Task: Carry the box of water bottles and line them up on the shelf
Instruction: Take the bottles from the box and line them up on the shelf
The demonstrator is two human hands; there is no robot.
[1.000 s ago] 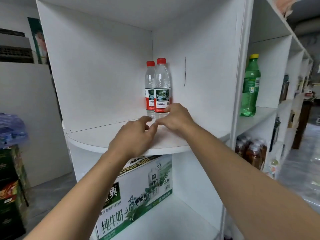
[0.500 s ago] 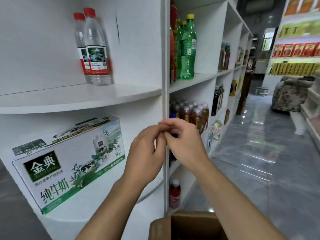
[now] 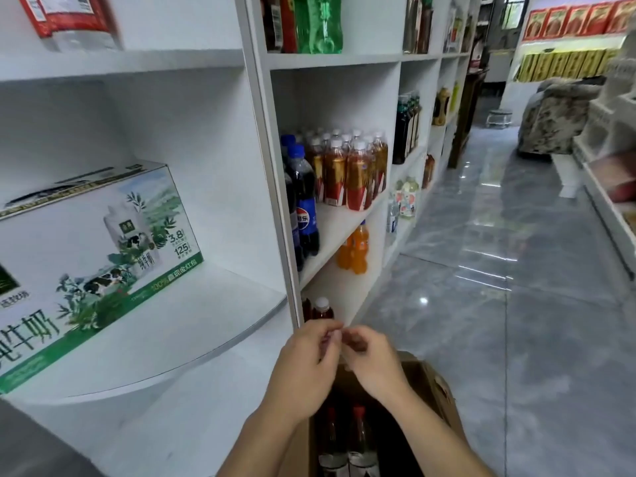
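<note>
Hovering together above the open brown cardboard box [image 3: 437, 390], the left hand [image 3: 306, 366] and right hand [image 3: 373, 363] meet fingertip to fingertip, fingers curled, holding nothing that can be made out. Inside the box, at the bottom edge of the view, stand two clear plastic water bottles with red caps [image 3: 347, 438]. Two more red-labelled water bottles [image 3: 69, 18] stand on the white curved shelf [image 3: 137, 60] at upper left, above a green-and-white milk carton case [image 3: 93, 249].

A milk carton box [image 3: 93, 249] reads "3.8", "125" and "100%"; a blue-labelled cola bottle [image 3: 304, 201] shows "可乐".
</note>
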